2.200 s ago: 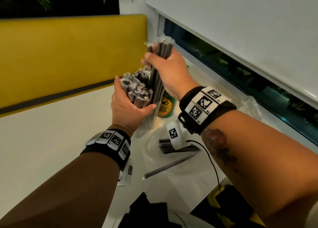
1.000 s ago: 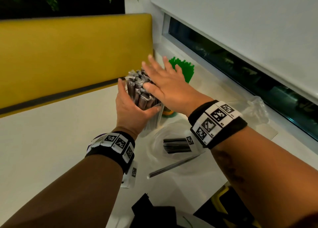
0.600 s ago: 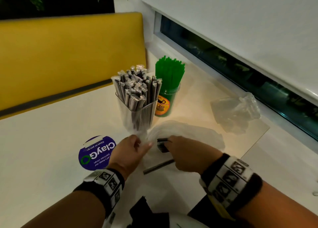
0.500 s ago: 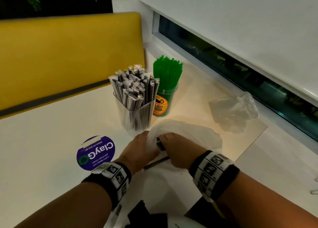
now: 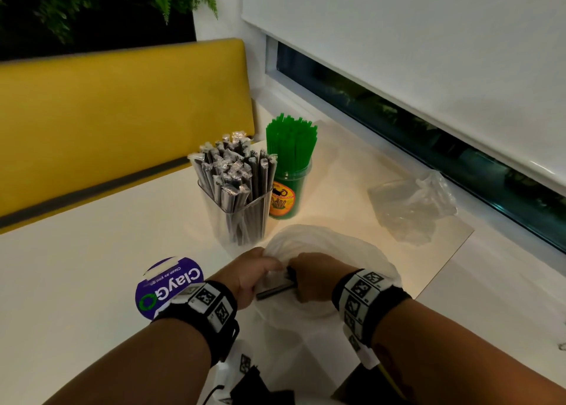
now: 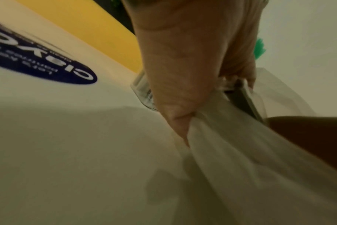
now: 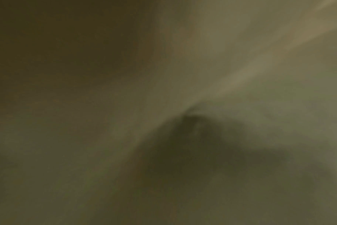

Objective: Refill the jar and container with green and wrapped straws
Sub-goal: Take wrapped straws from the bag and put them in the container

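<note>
A clear container (image 5: 242, 218) packed with dark wrapped straws (image 5: 234, 169) stands mid-table. Right behind it, a green jar (image 5: 286, 196) is full of green straws (image 5: 291, 141). In front lies a white plastic bag (image 5: 346, 248). My left hand (image 5: 271, 267) pinches the bag's bunched edge (image 6: 212, 137) between thumb and fingers. My right hand (image 5: 295, 277) is inside the bag mouth, fingers curled over the end of a dark bundle of wrapped straws (image 5: 274, 291). The right wrist view is dark and blurred.
A purple round sticker (image 5: 167, 283) is on the white table left of my left wrist. A crumpled clear plastic bag (image 5: 413, 205) lies at the right by the window sill. A yellow bench back (image 5: 122, 114) runs behind the table.
Both hands left the container after pressing the straws in and dropped to the white bag. The left hand took hold of the bag's edge; the right went in to the remaining straws.
</note>
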Motion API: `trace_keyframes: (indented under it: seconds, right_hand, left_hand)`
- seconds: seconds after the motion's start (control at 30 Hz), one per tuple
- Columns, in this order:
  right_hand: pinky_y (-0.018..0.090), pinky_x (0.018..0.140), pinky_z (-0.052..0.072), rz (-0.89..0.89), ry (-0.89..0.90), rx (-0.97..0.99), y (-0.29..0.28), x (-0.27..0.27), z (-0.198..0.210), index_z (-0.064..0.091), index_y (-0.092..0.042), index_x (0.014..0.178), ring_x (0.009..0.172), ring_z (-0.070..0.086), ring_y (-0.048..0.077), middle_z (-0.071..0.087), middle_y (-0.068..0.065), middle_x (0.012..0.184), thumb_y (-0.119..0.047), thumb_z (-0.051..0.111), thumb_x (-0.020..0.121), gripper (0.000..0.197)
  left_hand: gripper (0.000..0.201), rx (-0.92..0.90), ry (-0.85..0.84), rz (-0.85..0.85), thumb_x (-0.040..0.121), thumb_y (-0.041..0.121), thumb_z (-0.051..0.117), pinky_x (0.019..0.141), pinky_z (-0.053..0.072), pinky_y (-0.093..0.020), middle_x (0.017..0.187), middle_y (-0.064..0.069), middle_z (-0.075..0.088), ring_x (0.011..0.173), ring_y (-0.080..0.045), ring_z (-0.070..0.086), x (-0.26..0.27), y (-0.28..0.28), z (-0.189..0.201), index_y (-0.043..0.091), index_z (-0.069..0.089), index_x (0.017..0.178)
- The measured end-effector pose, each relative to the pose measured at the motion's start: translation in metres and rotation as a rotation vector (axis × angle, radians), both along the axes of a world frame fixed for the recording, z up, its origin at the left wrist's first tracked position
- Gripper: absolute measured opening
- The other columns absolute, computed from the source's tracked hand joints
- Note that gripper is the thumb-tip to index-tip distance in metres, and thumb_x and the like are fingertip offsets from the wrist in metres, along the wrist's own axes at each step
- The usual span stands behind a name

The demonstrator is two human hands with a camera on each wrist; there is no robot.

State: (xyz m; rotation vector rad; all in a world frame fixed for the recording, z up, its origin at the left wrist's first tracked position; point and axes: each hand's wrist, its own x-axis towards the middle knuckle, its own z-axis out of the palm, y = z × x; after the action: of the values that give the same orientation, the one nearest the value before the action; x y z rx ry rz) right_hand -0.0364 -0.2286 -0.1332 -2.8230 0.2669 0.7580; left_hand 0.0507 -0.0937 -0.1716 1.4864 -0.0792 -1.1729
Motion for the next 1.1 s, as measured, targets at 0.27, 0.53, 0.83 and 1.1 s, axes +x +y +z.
trace_keyframes:
  seconds: [0.27,0.53,0.83,1.1]
  right_hand:
    - [0.030,0.072,0.039,0.082,-0.105,0.115,0.001,-0.007,0.029,0.055,-0.020,0.095,0.082,0.050,0.022,0.060,0.003,0.095,-0.024,0.069,0.077,0.023]
    - [0.031,0.079,0.042,0.097,-0.044,0.146,-0.012,-0.003,0.056,0.056,-0.018,0.104,0.086,0.050,0.018,0.061,0.000,0.099,-0.025,0.074,0.079,0.032]
    - [0.029,0.073,0.035,-0.029,-0.206,0.103,-0.008,-0.001,0.038,0.054,-0.023,0.088,0.087,0.054,0.020,0.061,-0.001,0.092,-0.026,0.071,0.080,0.019]
    - [0.021,0.079,0.050,-0.221,-0.343,0.867,-0.011,-0.021,0.111,0.070,-0.016,0.095,0.078,0.064,0.004,0.068,-0.007,0.082,-0.009,0.081,0.075,0.024]
  left_hand:
    - [0.058,0.047,-0.207,-0.018,0.058,0.013,0.072,0.076,0.057,-0.054,0.104,-0.024,0.069,0.093,-0.044,0.067,0.013,0.014,0.003,0.008,0.061,0.115]
    - [0.045,0.086,-0.517,-0.171,0.059,0.029,0.071,0.080,0.058,-0.052,0.101,-0.012,0.067,0.094,-0.031,0.065,0.007,0.016,0.018,0.022,0.056,0.101]
    - [0.063,0.092,-0.389,-0.233,0.056,0.023,0.076,0.086,0.055,-0.062,0.108,-0.018,0.069,0.100,-0.041,0.067,0.000,0.013,0.011,0.023,0.060,0.117]
    - [0.026,0.498,-0.754,-0.223,0.079,0.004,0.055,0.070,0.044,-0.033,0.084,-0.001,0.056,0.077,-0.019,0.055,-0.002,0.017,0.007,0.016,0.050,0.102]
